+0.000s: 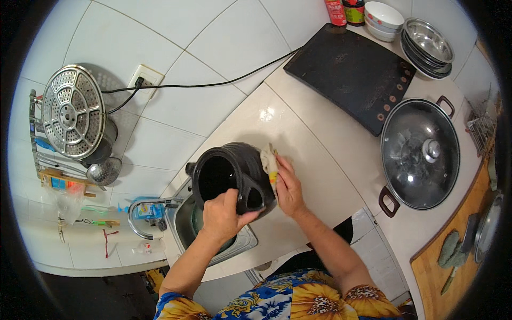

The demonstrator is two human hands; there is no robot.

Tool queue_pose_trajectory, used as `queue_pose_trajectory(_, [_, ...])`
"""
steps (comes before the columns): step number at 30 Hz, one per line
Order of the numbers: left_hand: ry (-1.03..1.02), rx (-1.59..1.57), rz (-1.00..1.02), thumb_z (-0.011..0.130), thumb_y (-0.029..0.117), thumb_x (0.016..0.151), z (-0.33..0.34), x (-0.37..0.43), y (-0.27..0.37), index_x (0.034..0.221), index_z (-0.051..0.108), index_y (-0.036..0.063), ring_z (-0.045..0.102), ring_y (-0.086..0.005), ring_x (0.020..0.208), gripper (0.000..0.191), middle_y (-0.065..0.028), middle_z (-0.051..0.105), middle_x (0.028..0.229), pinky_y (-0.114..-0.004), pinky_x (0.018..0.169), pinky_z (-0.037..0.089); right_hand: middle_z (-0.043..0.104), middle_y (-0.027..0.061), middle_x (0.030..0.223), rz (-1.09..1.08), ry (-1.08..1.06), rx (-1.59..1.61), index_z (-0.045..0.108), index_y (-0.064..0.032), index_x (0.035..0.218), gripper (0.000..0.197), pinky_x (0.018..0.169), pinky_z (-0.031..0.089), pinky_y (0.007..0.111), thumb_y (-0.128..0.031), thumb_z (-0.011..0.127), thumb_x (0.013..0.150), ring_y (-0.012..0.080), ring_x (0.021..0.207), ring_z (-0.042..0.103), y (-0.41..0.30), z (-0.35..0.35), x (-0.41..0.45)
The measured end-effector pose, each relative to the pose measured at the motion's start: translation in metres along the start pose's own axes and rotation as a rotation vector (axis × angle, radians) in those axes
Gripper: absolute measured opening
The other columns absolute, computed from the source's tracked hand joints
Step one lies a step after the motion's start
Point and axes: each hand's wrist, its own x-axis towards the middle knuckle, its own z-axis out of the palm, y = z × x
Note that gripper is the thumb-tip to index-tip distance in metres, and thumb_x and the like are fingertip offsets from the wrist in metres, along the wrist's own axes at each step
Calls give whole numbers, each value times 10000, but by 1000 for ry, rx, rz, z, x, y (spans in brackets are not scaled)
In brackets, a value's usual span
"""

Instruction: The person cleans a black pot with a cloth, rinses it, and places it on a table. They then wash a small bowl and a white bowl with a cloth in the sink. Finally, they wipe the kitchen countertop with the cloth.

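A dark glazed clay pot with a spout is tilted so that its open mouth faces me, over the edge between the sink and the counter. My left hand grips its rim next to the spout, the thumb lying along the spout's lower side. Against the pot's right outer wall, my right hand presses a pale cloth with a coloured print. The pot's inside is dark, and its base is out of sight. Below my left hand lies the steel sink, partly hidden by the pot and my arm.
A curved faucet reaches over the sink's left side. Behind the counter, a black induction cooker has its cord running to a wall socket. To the right stand a glass-lidded pan, stacked bowls and a wooden board.
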Motion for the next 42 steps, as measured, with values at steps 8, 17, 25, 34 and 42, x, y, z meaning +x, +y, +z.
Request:
queue_pose_trajectory(8, [-145,-138,390,660,481,711,-11,-22,-21,771,510,43,573,-265,574,467,-92,537,656,-341,496,477,486,186,1328,-261,-208,-169,584,-10,1077,265,1053,320,479,-106,549,834,395,1205,452,-28,-14,24])
queue_pose_trajectory(17, [-141,-88,528,556,422,786,-14,-36,-41,708,509,59,561,-204,546,375,-62,540,644,-294,468,462,577,134,1245,287,-1094,162,568,14,1183,299,964,406,304,-157,491,950,243,1123,546,24,50,145])
queue_pose_trajectory(25, [-42,-74,293,627,496,770,-12,-44,-43,700,528,49,553,-246,512,463,-80,523,606,-329,443,437,537,135,1330,401,-1129,13,547,-30,1278,502,1044,342,335,-382,322,999,222,1193,501,82,80,147])
queue_pose_trajectory(34, [41,-48,216,705,574,660,-4,-43,-36,751,496,48,548,-289,485,573,-98,516,577,-358,440,430,560,199,1231,452,-446,129,526,27,1241,466,1013,369,348,-315,312,1007,264,1140,523,47,6,57])
queue_pose_trajectory(42, [101,14,70,777,482,680,-6,-33,-9,835,528,16,618,-282,530,551,-109,592,594,-348,440,468,567,183,1132,380,-13,-125,510,27,1191,316,948,384,337,-166,379,978,259,1061,527,16,13,-44])
